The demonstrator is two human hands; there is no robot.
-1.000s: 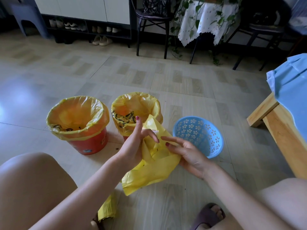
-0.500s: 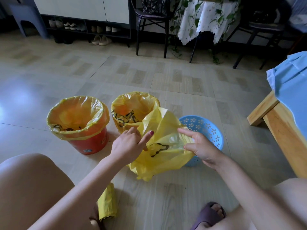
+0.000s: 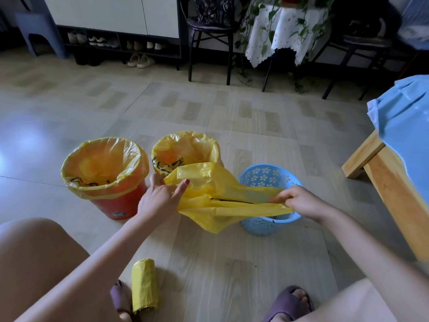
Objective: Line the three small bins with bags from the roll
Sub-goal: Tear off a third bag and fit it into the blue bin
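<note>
Three small bins stand on the floor in a row. The red bin [image 3: 116, 205] at the left and the middle bin [image 3: 185, 147] each carry a yellow liner over the rim. The blue perforated basket [image 3: 267, 177] at the right has no liner. A loose yellow bag [image 3: 209, 196] is stretched wide over the basket's near side. My left hand [image 3: 160, 198] pinches its left edge and my right hand [image 3: 299, 201] pinches its right edge above the basket's rim. The yellow roll of bags [image 3: 144, 284] lies on the floor between my feet.
A wooden table with a blue cloth [image 3: 406, 140] stands close at the right. Dark chairs [image 3: 209, 31], a small table with a white cloth and trailing plant [image 3: 283, 26] and a shoe shelf [image 3: 116, 43] line the back. My knees and purple slippers [image 3: 290, 300] frame the bottom.
My hands have moved apart, pulling the bag from a crumpled bundle into a wide stretched opening. The bag has shifted right, over the blue basket.
</note>
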